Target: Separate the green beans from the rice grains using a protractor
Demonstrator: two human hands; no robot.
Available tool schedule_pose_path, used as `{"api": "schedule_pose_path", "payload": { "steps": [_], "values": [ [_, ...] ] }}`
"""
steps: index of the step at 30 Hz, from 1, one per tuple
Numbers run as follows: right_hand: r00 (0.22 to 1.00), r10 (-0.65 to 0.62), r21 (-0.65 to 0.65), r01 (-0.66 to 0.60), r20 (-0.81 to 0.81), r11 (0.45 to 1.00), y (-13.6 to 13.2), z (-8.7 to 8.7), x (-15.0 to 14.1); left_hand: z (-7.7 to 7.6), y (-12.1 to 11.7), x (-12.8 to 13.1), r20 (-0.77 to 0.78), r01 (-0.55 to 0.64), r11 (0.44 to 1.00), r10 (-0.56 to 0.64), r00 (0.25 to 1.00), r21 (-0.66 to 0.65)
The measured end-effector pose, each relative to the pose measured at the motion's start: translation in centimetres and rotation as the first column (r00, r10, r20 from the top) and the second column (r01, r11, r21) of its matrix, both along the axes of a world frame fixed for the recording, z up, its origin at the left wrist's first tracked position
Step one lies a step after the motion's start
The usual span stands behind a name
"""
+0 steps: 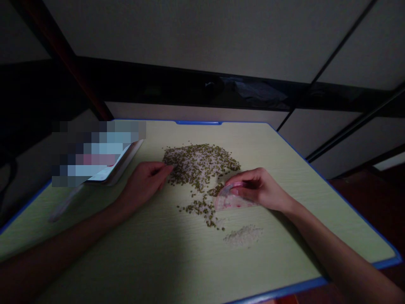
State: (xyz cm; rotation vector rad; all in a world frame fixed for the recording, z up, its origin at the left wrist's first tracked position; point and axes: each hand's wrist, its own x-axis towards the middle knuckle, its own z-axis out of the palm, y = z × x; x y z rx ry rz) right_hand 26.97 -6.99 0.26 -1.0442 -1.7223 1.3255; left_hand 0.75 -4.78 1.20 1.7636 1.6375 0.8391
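A wide pile of green beans mixed with pale rice-like grains (202,164) lies at the middle of the table. My right hand (261,190) is closed on a clear pinkish protractor (230,202), its curved edge beside some green beans just below the pile. My left hand (148,180) is closed, fingertips pressed together at the pile's left edge; anything between them is hidden. A looser patch of mostly green beans (201,209) spreads left of the protractor. Nearer to me is a small separate heap of pale grains (244,236).
A tablet-like device with a lit screen (103,174), partly pixelated, stands tilted at the left on the pale table (142,253). The table has a blue rim (303,287). Cabinet panels (190,33) rise behind its far edge.
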Motion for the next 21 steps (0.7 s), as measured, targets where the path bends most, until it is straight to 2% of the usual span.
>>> {"api": "schedule_pose_path", "payload": {
  "steps": [8,21],
  "values": [
    [0.992,0.106,0.023,-0.108,0.071,0.994,-0.09,0.22,0.42,-0.2,0.1,-0.02,0.005,0.011,1.0,-0.011,1.0,0.009],
    [0.994,0.096,0.023,-0.098,0.052,0.995,-0.28,0.01,-0.04,0.13,-0.16,0.13,0.004,0.001,1.0,-0.001,1.0,0.0]
  ]
}}
